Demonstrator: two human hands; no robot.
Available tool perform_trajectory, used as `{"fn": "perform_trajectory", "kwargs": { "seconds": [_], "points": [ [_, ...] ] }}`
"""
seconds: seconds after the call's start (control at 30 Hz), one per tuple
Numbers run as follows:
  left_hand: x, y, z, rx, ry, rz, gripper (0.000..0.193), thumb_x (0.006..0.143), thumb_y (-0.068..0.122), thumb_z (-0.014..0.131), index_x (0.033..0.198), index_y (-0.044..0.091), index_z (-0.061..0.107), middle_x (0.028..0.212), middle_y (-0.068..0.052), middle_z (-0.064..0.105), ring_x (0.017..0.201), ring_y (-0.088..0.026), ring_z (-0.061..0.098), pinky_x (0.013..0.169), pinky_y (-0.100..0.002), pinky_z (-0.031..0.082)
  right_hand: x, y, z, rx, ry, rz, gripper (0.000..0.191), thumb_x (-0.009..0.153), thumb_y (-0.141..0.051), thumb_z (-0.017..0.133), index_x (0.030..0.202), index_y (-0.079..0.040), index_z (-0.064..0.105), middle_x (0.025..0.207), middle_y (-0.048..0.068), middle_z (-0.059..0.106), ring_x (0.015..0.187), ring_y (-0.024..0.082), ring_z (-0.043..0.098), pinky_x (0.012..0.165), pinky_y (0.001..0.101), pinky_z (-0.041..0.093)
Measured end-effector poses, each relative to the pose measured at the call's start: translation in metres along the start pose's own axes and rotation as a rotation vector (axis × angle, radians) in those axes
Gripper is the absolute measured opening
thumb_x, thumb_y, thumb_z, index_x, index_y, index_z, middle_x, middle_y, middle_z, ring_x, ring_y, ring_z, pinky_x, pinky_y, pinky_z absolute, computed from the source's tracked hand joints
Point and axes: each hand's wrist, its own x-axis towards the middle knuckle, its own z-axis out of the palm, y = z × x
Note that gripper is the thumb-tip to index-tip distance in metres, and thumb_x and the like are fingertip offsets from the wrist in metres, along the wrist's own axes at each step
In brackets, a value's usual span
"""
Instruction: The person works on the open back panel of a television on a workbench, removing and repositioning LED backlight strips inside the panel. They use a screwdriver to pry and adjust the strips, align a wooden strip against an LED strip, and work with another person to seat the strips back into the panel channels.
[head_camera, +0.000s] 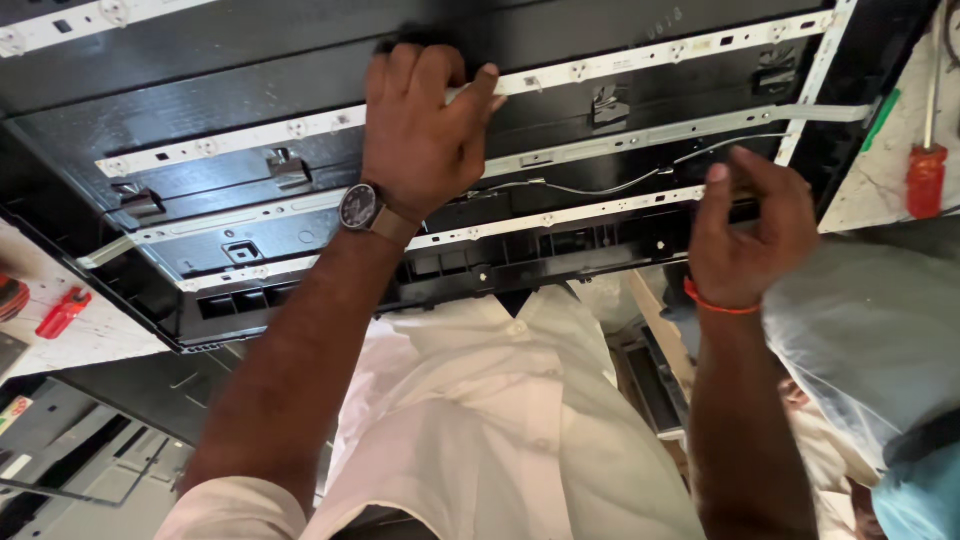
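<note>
Hands are working inside the opened back of a flat display panel (250, 150), which is lying across the desk (885, 190) with its near edge hanging over the person's lap. The left hand (425, 125), a watch (360, 208) on its wrist, is pinching the middle white light strip (620, 65) between thumb and fingers, grasping it where it crosses the black tray. The right hand (750, 235) is closing its fingertips on the end of the lower strip (560, 215), near a thin white wire (620, 185). By my judgement the strips are being handled one at a time, and any further handling is calling for a gentle, even grip, since they look thin and bendable. Room is tight: the panel's frame is running close on the right, where a red screwdriver (927, 175) is lying, and a red tool (62, 312) is sitting left of the panel.
</note>
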Motion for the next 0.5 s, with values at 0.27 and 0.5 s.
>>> {"fn": "perform_trajectory", "kwargs": {
  "seconds": [0.27,0.5],
  "points": [
    [-0.002,0.013,0.007,0.136,-0.065,0.058,0.032,0.101,0.018,0.074,0.132,0.010,0.069,0.121,-0.009,0.054,0.110,-0.030,0.051,0.094,-0.049,0.042,-0.037,0.051,-0.018,0.010,0.134,0.103,0.013,0.115,0.000,0.079,0.123,0.006,0.071,0.102,0.014,0.067,0.084,0.022,0.063,0.075,0.0308,0.050],
    [-0.007,0.014,0.006,0.178,-0.063,0.159,0.048,0.091,0.009,0.068,0.139,0.017,0.069,0.120,-0.009,0.057,0.112,-0.030,0.053,0.095,-0.049,0.044,-0.052,0.071,-0.035,-0.063,0.136,0.108,0.011,0.115,0.001,0.079,0.121,0.007,0.071,0.104,0.014,0.067,0.087,0.022,0.062,0.076,0.0306,0.048]
  ]
}}
